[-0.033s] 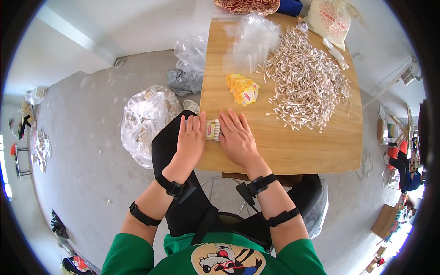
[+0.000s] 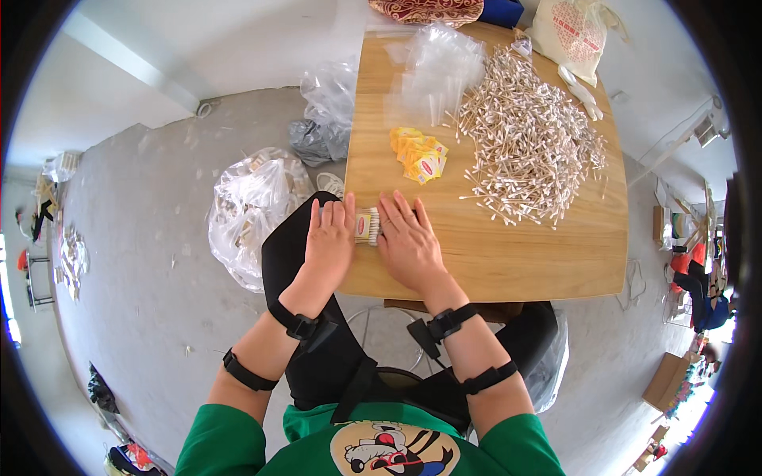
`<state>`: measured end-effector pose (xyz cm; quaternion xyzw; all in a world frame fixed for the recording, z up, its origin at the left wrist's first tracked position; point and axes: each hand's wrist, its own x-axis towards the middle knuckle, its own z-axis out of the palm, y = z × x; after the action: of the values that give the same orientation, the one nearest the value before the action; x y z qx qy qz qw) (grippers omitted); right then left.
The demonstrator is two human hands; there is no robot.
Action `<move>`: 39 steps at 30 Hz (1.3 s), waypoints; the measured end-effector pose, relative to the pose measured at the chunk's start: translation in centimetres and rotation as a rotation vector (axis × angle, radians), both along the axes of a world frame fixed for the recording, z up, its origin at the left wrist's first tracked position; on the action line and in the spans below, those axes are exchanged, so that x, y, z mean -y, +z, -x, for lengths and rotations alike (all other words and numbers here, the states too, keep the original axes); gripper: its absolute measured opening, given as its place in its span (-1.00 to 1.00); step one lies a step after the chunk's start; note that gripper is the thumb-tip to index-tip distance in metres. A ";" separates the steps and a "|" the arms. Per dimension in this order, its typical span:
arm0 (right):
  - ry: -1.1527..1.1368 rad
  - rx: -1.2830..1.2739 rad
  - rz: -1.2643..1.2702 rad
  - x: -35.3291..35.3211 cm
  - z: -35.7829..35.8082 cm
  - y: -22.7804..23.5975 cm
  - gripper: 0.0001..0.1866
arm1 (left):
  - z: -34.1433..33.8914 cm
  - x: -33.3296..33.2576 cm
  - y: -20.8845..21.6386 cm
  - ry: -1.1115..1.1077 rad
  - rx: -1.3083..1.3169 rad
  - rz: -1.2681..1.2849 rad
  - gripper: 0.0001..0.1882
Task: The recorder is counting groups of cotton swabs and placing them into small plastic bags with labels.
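Note:
Near the table's left edge lies a small flat pack of cotton swabs [image 2: 366,227] with a yellow and white card label. My left hand [image 2: 329,242] rests flat along the pack's left end, fingers stretched out. At its right end my right hand [image 2: 410,246] lies palm down, fingers straight and slightly apart. Both hands cover the pack's ends, and neither is closed around it. Beyond my right hand sits a small heap of yellow label cards [image 2: 421,155]. A large pile of loose cotton swabs [image 2: 532,135] spreads over the right side of the table.
Clear plastic bags [image 2: 438,71] are stacked at the far side of the wooden table [image 2: 500,262]. A cloth bag [image 2: 573,36] stands at the back right corner. On the floor to the left are a filled clear plastic bag [image 2: 258,210] and a grey bag [image 2: 313,141].

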<state>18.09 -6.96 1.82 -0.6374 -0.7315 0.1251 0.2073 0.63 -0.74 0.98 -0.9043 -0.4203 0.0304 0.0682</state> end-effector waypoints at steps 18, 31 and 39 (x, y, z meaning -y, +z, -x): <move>0.007 0.193 0.138 0.8 1.7 -0.3 -0.06 | 0.5 -2.0 1.2 -0.105 0.069 0.142 -0.33; 0.071 0.093 0.108 -0.1 2.3 -0.4 -0.11 | 1.3 -2.7 2.0 -0.166 0.126 0.143 -0.24; 0.031 0.159 0.132 -0.2 4.0 -0.3 -0.07 | 1.8 -3.1 1.1 -0.136 0.191 0.131 -0.37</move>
<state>14.09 -6.74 1.54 -0.6463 -0.7455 0.1252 0.1044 -1.17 2.35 2.04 -0.9320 -0.3599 -0.0331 -0.0295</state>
